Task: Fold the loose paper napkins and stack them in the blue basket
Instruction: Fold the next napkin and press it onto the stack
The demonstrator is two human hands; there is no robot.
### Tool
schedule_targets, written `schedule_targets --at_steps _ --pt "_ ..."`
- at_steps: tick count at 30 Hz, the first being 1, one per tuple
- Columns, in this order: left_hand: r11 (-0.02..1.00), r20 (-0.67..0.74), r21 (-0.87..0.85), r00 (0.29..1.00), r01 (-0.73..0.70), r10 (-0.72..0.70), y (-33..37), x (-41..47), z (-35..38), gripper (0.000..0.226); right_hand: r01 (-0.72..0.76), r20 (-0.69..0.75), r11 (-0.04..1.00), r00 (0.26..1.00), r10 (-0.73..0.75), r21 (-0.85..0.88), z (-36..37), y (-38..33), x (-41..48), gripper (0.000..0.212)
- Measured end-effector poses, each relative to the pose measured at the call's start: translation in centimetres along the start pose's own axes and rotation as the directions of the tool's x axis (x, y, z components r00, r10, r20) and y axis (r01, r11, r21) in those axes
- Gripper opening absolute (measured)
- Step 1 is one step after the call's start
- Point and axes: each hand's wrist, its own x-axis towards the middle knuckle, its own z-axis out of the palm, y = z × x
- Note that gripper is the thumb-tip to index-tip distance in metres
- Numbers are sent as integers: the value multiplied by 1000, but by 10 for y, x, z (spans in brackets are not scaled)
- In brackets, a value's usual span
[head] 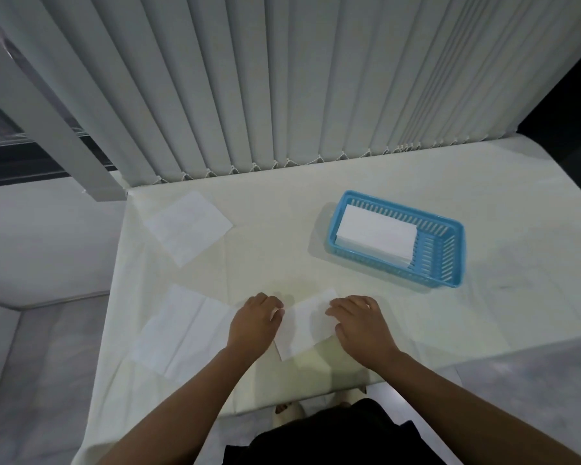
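Note:
A white paper napkin, folded narrow, lies on the table in front of me. My left hand pinches its left edge and my right hand presses on its right edge. The blue basket stands at the right rear, with a stack of folded napkins filling its left part. Two loose napkins lie flat: one unfolded napkin just left of my left hand, another napkin at the far left corner.
The table is covered in a cream cloth, and its near edge runs just below my forearms. Grey vertical blinds hang along the far edge. The floor drops away on the left.

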Motion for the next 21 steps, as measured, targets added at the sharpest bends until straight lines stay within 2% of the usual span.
schedule_targets --at_steps 4,7,12,16,19,21 --pt "997 64 77 998 -17 12 9 9 8 29 -78 262 993 960 97 -83 13 -6 8 54" --pt "996 82 86 996 32 -39 18 17 10 27 -77 323 987 939 119 -141 24 -6 10 62" --pt "985 170 83 972 148 -160 21 26 3 22 -111 299 980 941 157 -166 28 0 3 64" --pt "967 281 31 926 253 -251 25 35 -8 7 -164 273 977 942 196 -137 21 0 3 62" --pt "936 307 -142 913 323 -268 25 42 -21 3 -216 180 972 957 229 -89 10 -7 7 54" --pt "832 327 -376 898 409 -293 24 44 -33 11 -263 62 965 963 262 7 1 -15 10 45"
